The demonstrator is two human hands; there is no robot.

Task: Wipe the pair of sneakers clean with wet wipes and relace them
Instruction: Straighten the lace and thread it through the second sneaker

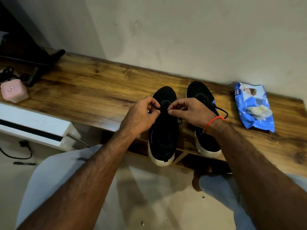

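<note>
Two black sneakers with white soles stand side by side, toes to the wall and heels at the near edge of the wooden surface (93, 87). Left sneaker (163, 140): under both hands, at its lacing. Left hand (141, 115) and right hand (191, 110), fingers curled, each pinch what appears to be a black lace (163, 109) over the eyelets; the lace itself is barely distinguishable against the dark upper. Right sneaker (199, 92): a loose lace loop (222, 112) trails off its side.

Handling, as judged: the lace is thin, limp and light, best pinched near its tip; the soft upper yields, so the shoe may slide when pulled.

Surroundings: wet wipes pack (254, 105) lies well apart at right; pink box (14, 91) and dark stand (43, 63) far left. Nothing obstructs the hands.
</note>
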